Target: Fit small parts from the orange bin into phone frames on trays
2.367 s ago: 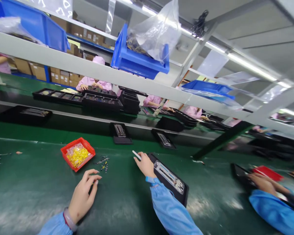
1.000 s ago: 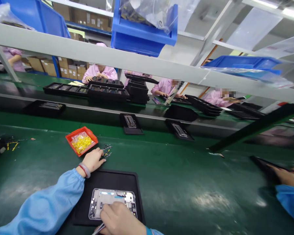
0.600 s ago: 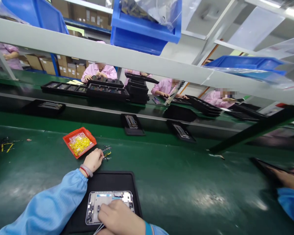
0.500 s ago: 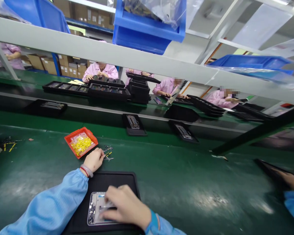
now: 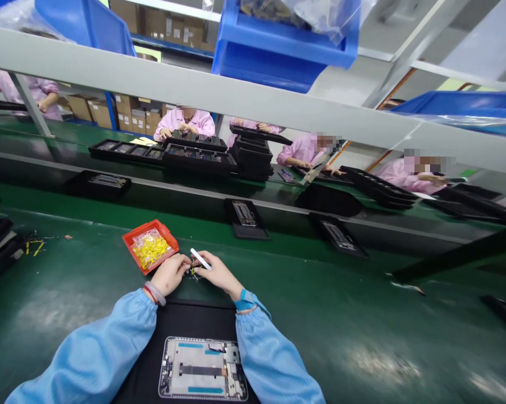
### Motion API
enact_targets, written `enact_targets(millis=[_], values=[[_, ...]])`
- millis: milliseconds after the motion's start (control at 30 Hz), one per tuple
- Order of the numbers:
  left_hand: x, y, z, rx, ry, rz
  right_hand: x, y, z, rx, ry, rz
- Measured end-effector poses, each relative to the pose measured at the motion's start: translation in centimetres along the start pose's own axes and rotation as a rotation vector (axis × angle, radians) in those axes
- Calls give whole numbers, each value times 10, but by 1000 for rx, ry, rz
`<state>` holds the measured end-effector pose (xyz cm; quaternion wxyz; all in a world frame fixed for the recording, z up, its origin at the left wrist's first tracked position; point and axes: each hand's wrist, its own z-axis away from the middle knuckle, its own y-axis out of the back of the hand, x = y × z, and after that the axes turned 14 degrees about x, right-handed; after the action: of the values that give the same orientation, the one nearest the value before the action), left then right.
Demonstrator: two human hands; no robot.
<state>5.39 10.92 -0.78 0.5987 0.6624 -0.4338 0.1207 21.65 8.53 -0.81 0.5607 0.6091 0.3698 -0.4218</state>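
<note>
My left hand point(image 5: 168, 275) is closed in a pinch beside the loose pile of small black, silver and yellow pieces point(image 5: 195, 276). What its fingertips hold, if anything, is too small to tell. Close by on the right, my right hand point(image 5: 219, 275) grips a slim white pen-shaped tool point(image 5: 200, 258), its upper end sticking out above the fingers. Below both hands, an opened phone or tablet housing point(image 5: 202, 384) with blue strips and a dark flat ribbon cable lies on a black tray point(image 5: 185, 317). My right sleeve covers part of its right edge.
A red bin point(image 5: 128, 242) of small yellow pieces stands just beyond my left hand. Black trays with housings point(image 5: 244, 213) lie along the dark strip ahead. Stacked black trays point(image 5: 0, 241) are at the left. Overhead, a shelf rail point(image 5: 172, 90) carries blue bins point(image 5: 273, 62). Co-workers in pink sit opposite.
My right hand has moved from the housing up to the small pieces, and the white tool now shows in it. My left hand stays by the pile. The view has shifted slightly.
</note>
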Motion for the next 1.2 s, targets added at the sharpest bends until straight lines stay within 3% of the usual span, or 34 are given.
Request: enact_targets(millis=[133, 467, 700, 833, 1200], values=[[-2, 2, -1, 8, -22, 31, 5, 1, -2, -38, -41, -90], [1, 7, 0, 88, -123, -24, -6, 10, 1, 21, -89, -181], [2, 10, 4, 125, -300, -114, -13, 15, 5, -156, -233, -267], [-1, 10, 4, 127, -354, -129, -15, 19, 6, -185, -247, -313], [3, 8, 6, 173, -236, -78, -15, 12, 8, -82, -113, -253]])
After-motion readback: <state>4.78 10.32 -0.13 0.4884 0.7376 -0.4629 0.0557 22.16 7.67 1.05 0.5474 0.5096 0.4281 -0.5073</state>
